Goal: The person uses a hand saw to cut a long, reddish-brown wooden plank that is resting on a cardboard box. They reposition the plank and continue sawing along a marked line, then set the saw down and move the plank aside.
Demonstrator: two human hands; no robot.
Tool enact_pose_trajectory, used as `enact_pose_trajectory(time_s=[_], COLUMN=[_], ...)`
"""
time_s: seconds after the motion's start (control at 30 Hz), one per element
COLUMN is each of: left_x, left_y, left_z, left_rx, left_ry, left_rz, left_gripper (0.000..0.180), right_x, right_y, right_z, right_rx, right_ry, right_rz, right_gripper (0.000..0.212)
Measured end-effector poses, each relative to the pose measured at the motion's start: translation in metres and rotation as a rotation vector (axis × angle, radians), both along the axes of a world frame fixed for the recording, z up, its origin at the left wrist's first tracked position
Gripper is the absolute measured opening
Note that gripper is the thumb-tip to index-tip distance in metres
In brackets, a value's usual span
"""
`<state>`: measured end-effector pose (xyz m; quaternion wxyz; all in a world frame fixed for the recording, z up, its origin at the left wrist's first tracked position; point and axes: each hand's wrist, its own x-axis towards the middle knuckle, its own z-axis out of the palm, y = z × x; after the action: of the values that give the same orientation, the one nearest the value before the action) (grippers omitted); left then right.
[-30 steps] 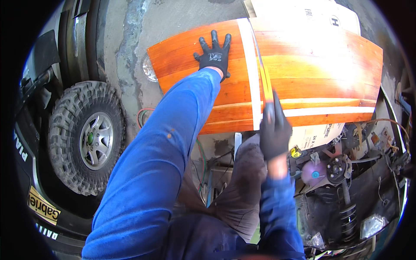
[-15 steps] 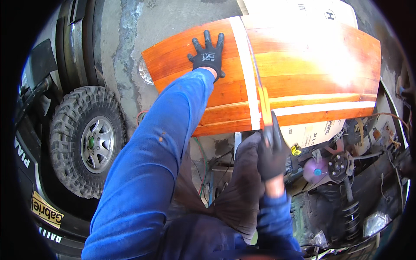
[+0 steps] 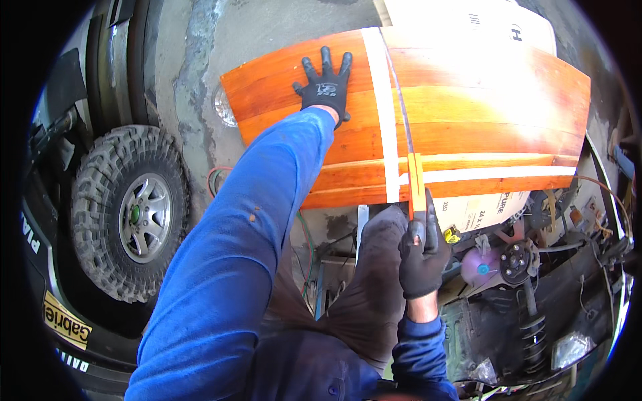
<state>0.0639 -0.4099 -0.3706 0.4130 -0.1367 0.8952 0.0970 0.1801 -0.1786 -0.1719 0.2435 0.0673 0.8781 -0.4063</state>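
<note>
A varnished orange-brown wooden board [image 3: 301, 150] lies in front of me, with a white stripe [image 3: 381, 113] across it and a thinner one along its near edge. My left hand [image 3: 326, 88], in a black glove, presses flat on the board's left part with fingers spread. In my right hand [image 3: 424, 260], also gloved in black, is the orange handle of a hand saw [image 3: 415, 179]. Its thin blade is seen nearly edge-on, running away from me over the board just right of the white stripe. Whether the teeth are in the wood, I cannot tell.
Pale cardboard [image 3: 478, 215] shows under the board, with a small yellow tool [image 3: 451, 235] near it. A knobbly tyre [image 3: 130, 214] stands at the left beside a black vehicle body. Wheel hub parts [image 3: 515, 260] and a coil spring [image 3: 533, 344] are at the right.
My right hand has drawn the saw back toward me, and its handle now sits nearer the board's near edge. The left hand keeps its place on the board.
</note>
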Motion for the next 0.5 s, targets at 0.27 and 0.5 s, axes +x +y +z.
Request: enact_pose_trajectory(time_s=[0.27, 0.5], left_x=[0.002, 0.003], left_y=[-0.004, -0.003], left_z=[-0.006, -0.003], left_rx=[0.017, 0.042], left_ry=[0.004, -0.006], left_rz=[0.017, 0.023], left_gripper=[0.136, 0.138], right_x=[-0.086, -0.015], right_y=[-0.043, -0.007], right_z=[-0.105, 0.006], right_rx=[-0.178, 0.047], right_ry=[-0.072, -0.165], right_rz=[-0.159, -0.094], right_gripper=[0.055, 0.053])
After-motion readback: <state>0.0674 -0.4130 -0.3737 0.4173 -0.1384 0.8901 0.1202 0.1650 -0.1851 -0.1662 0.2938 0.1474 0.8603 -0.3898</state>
